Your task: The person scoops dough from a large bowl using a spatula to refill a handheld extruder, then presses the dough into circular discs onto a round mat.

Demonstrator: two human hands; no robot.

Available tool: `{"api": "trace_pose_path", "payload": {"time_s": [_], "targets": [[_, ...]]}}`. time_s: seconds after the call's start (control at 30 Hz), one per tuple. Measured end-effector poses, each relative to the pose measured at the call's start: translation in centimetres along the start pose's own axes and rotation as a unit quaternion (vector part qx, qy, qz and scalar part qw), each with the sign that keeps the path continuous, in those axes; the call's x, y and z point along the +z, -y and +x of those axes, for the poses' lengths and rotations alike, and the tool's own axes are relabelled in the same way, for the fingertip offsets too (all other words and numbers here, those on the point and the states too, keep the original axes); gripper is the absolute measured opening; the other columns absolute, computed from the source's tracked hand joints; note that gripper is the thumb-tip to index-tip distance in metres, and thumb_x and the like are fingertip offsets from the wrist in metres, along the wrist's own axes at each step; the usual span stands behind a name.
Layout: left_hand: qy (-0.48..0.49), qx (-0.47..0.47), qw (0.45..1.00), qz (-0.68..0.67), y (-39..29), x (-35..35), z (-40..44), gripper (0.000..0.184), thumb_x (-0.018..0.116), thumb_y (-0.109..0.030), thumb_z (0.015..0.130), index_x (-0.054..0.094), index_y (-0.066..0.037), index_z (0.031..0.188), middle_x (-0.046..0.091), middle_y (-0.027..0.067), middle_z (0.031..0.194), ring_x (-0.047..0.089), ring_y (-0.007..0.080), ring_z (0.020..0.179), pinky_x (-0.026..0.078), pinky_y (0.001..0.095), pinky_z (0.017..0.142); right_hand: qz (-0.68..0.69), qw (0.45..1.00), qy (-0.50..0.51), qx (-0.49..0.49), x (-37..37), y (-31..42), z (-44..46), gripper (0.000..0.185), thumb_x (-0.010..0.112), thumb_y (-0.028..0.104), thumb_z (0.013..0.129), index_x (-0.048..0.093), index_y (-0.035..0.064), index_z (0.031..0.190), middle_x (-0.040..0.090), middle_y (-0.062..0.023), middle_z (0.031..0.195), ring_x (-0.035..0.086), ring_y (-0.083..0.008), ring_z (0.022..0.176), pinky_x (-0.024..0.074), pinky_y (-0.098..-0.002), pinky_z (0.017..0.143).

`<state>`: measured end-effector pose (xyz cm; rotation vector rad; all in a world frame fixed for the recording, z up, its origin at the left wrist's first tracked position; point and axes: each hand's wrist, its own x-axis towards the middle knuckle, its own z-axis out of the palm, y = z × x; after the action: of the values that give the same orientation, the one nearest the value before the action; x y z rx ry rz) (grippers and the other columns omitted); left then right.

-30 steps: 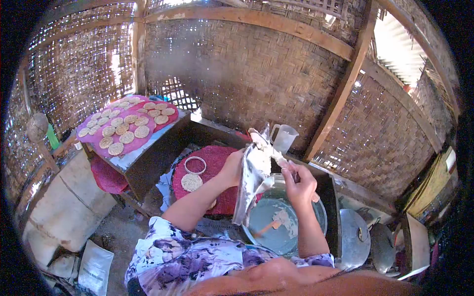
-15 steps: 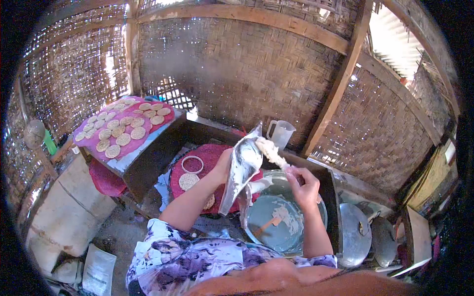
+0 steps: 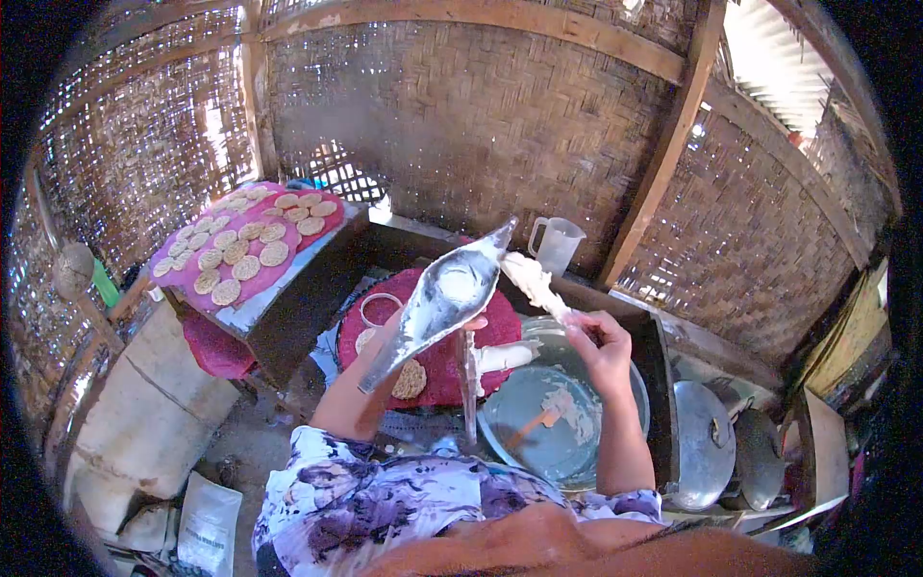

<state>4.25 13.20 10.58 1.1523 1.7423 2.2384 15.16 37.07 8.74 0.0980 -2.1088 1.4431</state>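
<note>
My left hand [image 3: 381, 346] is wrapped round a boat-shaped metal press [image 3: 415, 327] with pointed ends and a round, dough-smeared opening; the press covers part of the hand. Just below its fingers lies a white cylindrical piece [image 3: 508, 357] by an upright metal strip [image 3: 469, 385]; I cannot tell whether the hand touches them. In my right hand [image 3: 604, 351], fingers pinch the end of a dough-coated utensil [image 3: 532, 284], its kind hidden by pale dough. The dough end is close to the press's upper tip. Beneath the right hand, a basin [image 3: 490, 438] holds dough remains and a spatula [image 3: 532, 427].
A round pink cloth [image 3: 447, 375] carries a white ring [image 3: 365, 313] and patterned dough rounds [image 3: 410, 381]. Several more rounds lie on a raised surface [image 3: 288, 279] at left. A clear jug [image 3: 560, 248] stands behind the basin; metal lids [image 3: 700, 452] are at right.
The press has turned from steeply upright to a flatter slant, its opening facing up more. My right hand and the dough-coated utensil have shifted slightly right.
</note>
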Motion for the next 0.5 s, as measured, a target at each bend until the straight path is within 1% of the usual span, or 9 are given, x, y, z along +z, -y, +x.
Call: {"api": "trace_pose_path", "payload": {"time_s": [0.1,0.13,0.17,0.23,0.27,0.3,0.4,0.43,0.5], "targets": [[-0.039,-0.139,0.988,-0.047,-1.5,0.6,-0.4,0.054,0.068,-0.003,0.068,0.047,-0.003,0.118,0.056,0.0034,0.103,0.056,0.0152,0.082,0.052,0.0340,0.071,-0.046,0.996,0.050,-0.053,0.7,0.8,-0.3,0.014,0.066,0.005,0.073,0.063,0.0017,0.086,0.064,-0.0066,0.084,0.059,-0.0112,0.078,0.0455,-0.0235,0.069],[-0.007,-0.060,0.991,-0.119,1.0,-1.1,-0.2,0.045,0.068,-0.007,0.068,0.050,-0.004,0.110,0.055,0.0039,0.097,0.056,0.0160,0.080,0.051,0.0364,0.074,-0.045,0.990,0.080,-0.103,0.2,-0.4,-0.1,0.013,0.066,0.004,0.072,0.062,0.0020,0.084,0.064,-0.0069,0.084,0.058,-0.0114,0.078,0.0451,-0.0231,0.069],[0.038,0.016,0.978,-0.205,3.5,-2.7,0.1,0.037,0.069,-0.011,0.069,0.053,-0.005,0.102,0.055,0.0044,0.091,0.055,0.0167,0.078,0.050,0.0389,0.077,0.026,0.992,0.090,-0.080,0.0,0.5,-0.3,0.012,0.065,0.002,0.072,0.062,0.0019,0.084,0.063,-0.0068,0.084,0.058,-0.0121,0.078,0.0450,-0.0235,0.069],[0.118,0.119,0.925,-0.340,4.2,-3.7,0.3,0.023,0.068,-0.018,0.068,0.057,-0.008,0.086,0.053,0.0049,0.080,0.054,0.0187,0.076,0.046,0.0453,0.085,0.122,0.991,0.039,-0.019,-0.4,0.4,0.2,0.012,0.064,0.000,0.071,0.062,0.0022,0.083,0.063,-0.0067,0.085,0.058,-0.0130,0.077,0.0447,-0.0239,0.071],[0.116,0.094,0.896,-0.418,4.6,-3.8,0.1,0.021,0.070,-0.024,0.066,0.055,-0.011,0.075,0.049,0.0025,0.075,0.051,0.0203,0.079,0.032,0.0500,0.097,0.081,0.996,0.032,-0.019,-0.5,-0.2,0.8,0.012,0.065,0.001,0.070,0.064,0.0029,0.082,0.064,-0.0073,0.086,0.059,-0.0141,0.077,0.0446,-0.0246,0.072],[0.136,0.117,0.872,-0.456,4.8,-3.4,-0.2,0.021,0.069,-0.032,0.065,0.056,-0.016,0.073,0.049,-0.0004,0.076,0.048,0.0197,0.085,0.022,0.0534,0.101,0.075,0.994,0.076,-0.033,0.0,-0.6,1.1,0.012,0.065,0.002,0.070,0.064,0.0032,0.083,0.064,-0.0075,0.087,0.059,-0.0142,0.078,0.0447,-0.0252,0.073],[0.129,0.137,0.800,-0.570,5.8,-1.6,-1.2,0.019,0.071,-0.036,0.064,0.056,-0.026,0.070,0.047,-0.0072,0.076,0.044,0.0155,0.091,0.011,0.0568,0.104,0.015,0.982,0.185,-0.045,1.8,-0.7,0.9,0.014,0.068,0.007,0.071,0.065,0.0047,0.084,0.064,-0.0074,0.089,0.060,-0.0154,0.084,0.0453,-0.0281,0.076],[0.163,0.136,0.770,-0.601,5.9,-1.1,-1.3,0.021,0.072,-0.038,0.064,0.055,-0.026,0.069,0.046,-0.0078,0.075,0.044,0.0155,0.091,0.010,0.0559,0.105,-0.005,0.979,0.200,-0.036,2.6,-0.4,0.7,0.015,0.069,0.009,0.070,0.066,0.0055,0.085,0.065,-0.0068,0.087,0.059,-0.0153,0.085,0.0449,-0.0279,0.078],[0.153,0.137,0.763,-0.613,6.3,0.0,-1.9,0.024,0.071,-0.041,0.066,0.054,-0.025,0.068,0.045,-0.0068,0.073,0.044,0.0162,0.091,0.009,0.0558,0.105,0.018,0.976,0.202,-0.081,4.2,-0.8,0.7,0.018,0.070,0.010,0.070,0.066,0.0057,0.087,0.065,-0.0075,0.084,0.060,-0.0157,0.082,0.0459,-0.0280,0.075]]}}
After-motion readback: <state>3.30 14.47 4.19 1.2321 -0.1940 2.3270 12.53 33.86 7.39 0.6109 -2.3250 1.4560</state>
